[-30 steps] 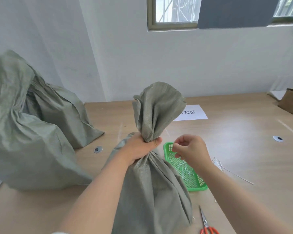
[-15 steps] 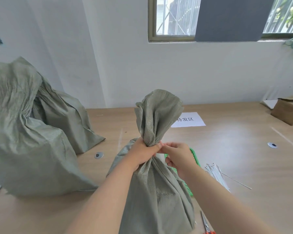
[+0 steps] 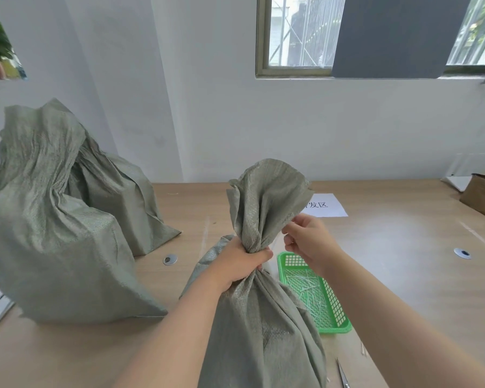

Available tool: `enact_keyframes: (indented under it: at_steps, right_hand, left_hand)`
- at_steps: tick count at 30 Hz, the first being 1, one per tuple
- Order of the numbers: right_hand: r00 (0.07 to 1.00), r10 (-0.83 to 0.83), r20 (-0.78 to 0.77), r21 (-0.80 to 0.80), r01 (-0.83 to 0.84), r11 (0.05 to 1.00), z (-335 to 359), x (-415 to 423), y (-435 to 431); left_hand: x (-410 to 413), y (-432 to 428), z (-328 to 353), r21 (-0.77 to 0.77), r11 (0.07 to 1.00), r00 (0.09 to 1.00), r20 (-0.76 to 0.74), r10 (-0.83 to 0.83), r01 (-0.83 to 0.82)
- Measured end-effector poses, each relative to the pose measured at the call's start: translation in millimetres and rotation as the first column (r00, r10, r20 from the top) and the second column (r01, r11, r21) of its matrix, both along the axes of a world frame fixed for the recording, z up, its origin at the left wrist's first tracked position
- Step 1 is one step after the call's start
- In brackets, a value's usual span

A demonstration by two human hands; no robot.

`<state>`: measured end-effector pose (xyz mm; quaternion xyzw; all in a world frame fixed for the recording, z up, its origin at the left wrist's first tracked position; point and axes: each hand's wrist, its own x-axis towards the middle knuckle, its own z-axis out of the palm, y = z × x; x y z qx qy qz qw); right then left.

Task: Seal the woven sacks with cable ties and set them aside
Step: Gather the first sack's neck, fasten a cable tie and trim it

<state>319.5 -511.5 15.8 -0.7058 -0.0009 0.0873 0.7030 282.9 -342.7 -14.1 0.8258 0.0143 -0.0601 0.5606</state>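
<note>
Right hand (image 3: 305,242) risen off neck, now beside flared top, pinching thin pale cable tie (image 3: 267,265), faintly seen. Grey-green woven sack (image 3: 263,331) upright near front edge of wooden table (image 3: 403,275); left hand (image 3: 241,260) clamped round gathered neck. Step: tying. Next likely: loop neck, thread tip, cinch. Green mesh basket (image 3: 336,329) just right.

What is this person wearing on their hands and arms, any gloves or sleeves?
Nothing that shows. The left hand and right hand have no gloves, rings or watch. The left forearm and right forearm are uncovered to the picture's edge; no sleeve is in view.
</note>
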Motion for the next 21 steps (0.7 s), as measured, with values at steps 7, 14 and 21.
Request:
enact_keyframes:
  at_steps: [7, 14, 21]
  right_hand:
    - [0.98, -0.191, 0.056, 0.106, 0.184, 0.977, -6, 5, -13]
    - [0.951, -0.266, -0.159, 0.279, 0.302, 0.912, -41, -12, 0]
    - [0.985, 0.031, -0.17, 0.31, 0.023, 0.95, -50, -28, 30]
  left_hand:
    - [-6, 4, 1, 0.028, 0.999, 1.0, 0.021, 0.018, -0.018]
    - [-9, 6, 4, -0.021, 0.999, 0.998, 0.046, 0.044, -0.043]
    - [-21, -6, 20, 0.14, 0.985, 0.981, 0.176, 0.078, -0.103]
